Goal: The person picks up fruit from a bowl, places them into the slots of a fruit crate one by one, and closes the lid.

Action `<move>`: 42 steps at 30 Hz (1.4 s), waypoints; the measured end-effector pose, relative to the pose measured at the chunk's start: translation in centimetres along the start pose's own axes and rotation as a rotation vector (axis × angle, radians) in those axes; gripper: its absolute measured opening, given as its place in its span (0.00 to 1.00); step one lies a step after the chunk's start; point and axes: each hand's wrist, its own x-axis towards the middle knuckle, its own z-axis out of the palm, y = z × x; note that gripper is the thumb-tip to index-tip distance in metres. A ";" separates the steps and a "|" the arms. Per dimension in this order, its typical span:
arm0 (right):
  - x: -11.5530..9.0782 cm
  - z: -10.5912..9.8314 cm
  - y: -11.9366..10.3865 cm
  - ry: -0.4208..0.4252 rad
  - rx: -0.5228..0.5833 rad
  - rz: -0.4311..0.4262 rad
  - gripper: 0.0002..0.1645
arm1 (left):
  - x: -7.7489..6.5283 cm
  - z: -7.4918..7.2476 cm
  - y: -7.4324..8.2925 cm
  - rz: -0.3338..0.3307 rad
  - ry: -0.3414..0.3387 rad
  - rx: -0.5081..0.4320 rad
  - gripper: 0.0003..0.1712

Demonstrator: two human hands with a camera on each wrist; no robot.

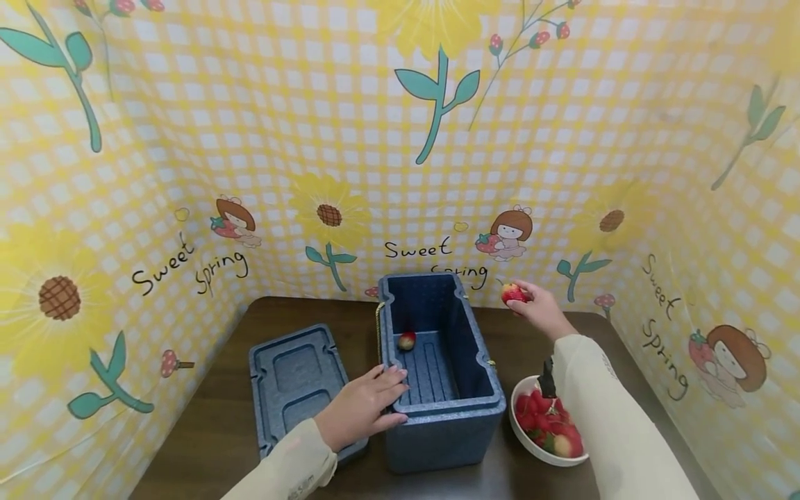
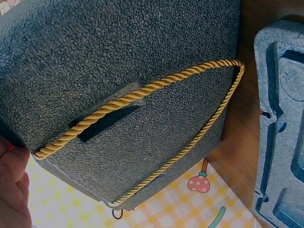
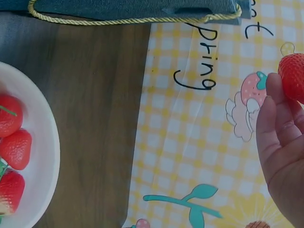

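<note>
My right hand [image 1: 542, 311] pinches a red strawberry [image 1: 514, 294] with a pale yellowish end, raised beyond the far right side of the box. In the right wrist view the same strawberry [image 3: 293, 78] sits at the fingertips, cut off by the frame edge. A dark blue-grey foam box [image 1: 440, 420] stands lidless on the table. Inside, another strawberry [image 1: 407, 340] lies on its ridged floor near the left wall. My left hand [image 1: 365, 403] rests on the box's left rim near the front corner, fingers lying over the edge.
The box's lid [image 1: 300, 378] lies flat to its left. At right, a white bowl [image 1: 523, 439] holds several strawberries, partly hidden by my right sleeve. A yellow twisted cord [image 2: 161, 85] hangs along the box's side. Patterned yellow checked cloth [image 1: 350, 139] rises behind the wooden table.
</note>
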 end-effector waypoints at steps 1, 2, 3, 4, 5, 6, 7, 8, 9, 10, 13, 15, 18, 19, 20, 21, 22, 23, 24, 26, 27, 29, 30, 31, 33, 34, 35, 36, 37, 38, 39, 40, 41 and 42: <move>0.0 0.1 -0.1 0.003 -0.005 -0.004 0.31 | 0.0 0.0 0.0 0.002 0.001 0.002 0.27; 0.1 0.3 -0.2 0.001 -0.009 -0.009 0.31 | 0.0 0.1 0.0 0.005 0.004 0.006 0.27; 0.1 0.4 -0.3 -0.001 -0.014 -0.014 0.31 | 0.1 0.1 0.0 0.008 0.010 0.008 0.26; 0.2 0.5 -0.4 -0.003 -0.019 -0.015 0.31 | 0.1 0.1 0.0 0.013 0.017 0.011 0.26; 0.3 0.5 -0.4 -0.006 -0.024 -0.015 0.31 | 0.1 0.2 0.0 0.019 0.025 0.014 0.26; 0.3 0.6 -0.5 -0.013 -0.021 -0.012 0.31 | 0.2 0.2 0.0 0.024 0.030 0.018 0.26; 0.4 0.6 -0.7 -0.019 -0.025 -0.013 0.32 | 0.3 0.2 0.0 0.029 0.034 0.021 0.26; 0.5 0.6 -0.8 -0.022 -0.036 -0.014 0.32 | 0.4 0.2 0.1 0.034 0.035 0.023 0.26; 0.7 0.6 -0.9 -0.024 -0.045 -0.017 0.32 | 0.5 0.2 0.1 0.036 0.034 0.023 0.26; 0.8 0.7 -1.0 -0.028 -0.046 -0.015 0.32 | 0.6 0.2 0.1 0.035 0.031 0.022 0.25; 1.2 0.9 -1.5 -0.039 -0.062 -0.025 0.33 | 0.8 0.3 0.2 0.028 0.014 0.021 0.25; 1.6 1.1 -1.9 -0.042 -0.071 -0.028 0.33 | 0.9 0.3 0.3 0.022 0.005 0.023 0.25; 2.2 1.8 -3.0 -0.049 -0.064 -0.040 0.32 | 0.9 0.2 0.3 0.016 0.005 0.031 0.26; 2.4 2.1 -3.3 -0.058 -0.058 -0.047 0.32 | 0.9 0.2 0.3 0.014 0.009 0.033 0.26; 2.6 2.5 -3.7 -0.069 -0.057 -0.052 0.32 | 0.8 0.2 0.3 0.011 0.010 0.037 0.26; 2.8 2.8 -4.2 -0.083 -0.048 -0.059 0.32 | 0.8 0.2 0.3 0.009 0.013 0.042 0.26; 2.9 3.1 -4.6 -0.097 -0.043 -0.064 0.32 | 0.7 0.2 0.3 0.008 0.015 0.045 0.26; 3.1 3.4 -5.0 -0.109 -0.033 -0.065 0.32 | 0.7 0.2 0.3 0.007 0.015 0.047 0.26; 3.2 3.7 -5.3 -0.120 -0.027 -0.067 0.32 | 0.7 0.2 0.3 0.006 0.013 0.045 0.26; 3.4 4.2 -5.7 -0.134 -0.021 -0.076 0.32 | 0.7 0.3 0.3 0.005 0.005 0.045 0.26; 3.4 4.3 -5.9 -0.138 -0.014 -0.076 0.32 | 0.8 0.3 0.4 0.005 0.000 0.043 0.26; 4.4 4.7 -4.9 -0.155 0.030 -0.111 0.33 | 0.8 0.4 0.4 0.000 -0.013 0.033 0.27; 4.5 4.9 -5.0 -0.159 0.029 -0.111 0.33 | 0.8 0.4 0.5 -0.004 -0.019 0.033 0.27; 4.6 5.2 -5.1 -0.163 0.028 -0.105 0.33 | 0.7 0.4 0.5 -0.004 -0.021 0.038 0.27; 4.8 6.0 -5.5 -0.166 0.022 -0.095 0.32 | 0.5 0.2 0.4 -0.011 -0.029 0.051 0.27; 5.0 6.4 -5.8 -0.169 0.027 -0.091 0.32 | 0.3 0.1 0.4 -0.016 -0.034 0.056 0.27; 4.3 6.8 -7.2 -0.164 -0.002 -0.050 0.31 | 0.2 0.0 0.3 -0.021 -0.038 0.065 0.27; 4.5 7.2 -7.5 -0.164 0.005 -0.051 0.31 | 0.0 -0.1 0.2 -0.024 -0.038 0.073 0.28; 4.7 7.6 -7.8 -0.166 0.016 -0.056 0.31 | -0.1 -0.2 0.2 -0.024 -0.036 0.079 0.28; 4.8 7.9 -8.0 -0.165 0.024 -0.059 0.31 | -0.1 -0.3 0.2 -0.024 -0.035 0.082 0.28; 4.9 8.2 -8.2 -0.166 0.034 -0.059 0.31 | -0.2 -0.3 0.1 -0.019 -0.028 0.085 0.28; 5.0 8.4 -8.4 -0.167 0.038 -0.053 0.31 | -0.1 -0.3 0.1 -0.016 -0.024 0.085 0.28; 5.1 8.6 -8.3 -0.167 0.039 -0.052 0.31 | -0.1 -0.2 0.2 -0.009 -0.017 0.090 0.28; 5.2 8.8 -8.3 -0.168 0.045 -0.050 0.31 | 0.0 -0.1 0.2 -0.001 -0.011 0.093 0.28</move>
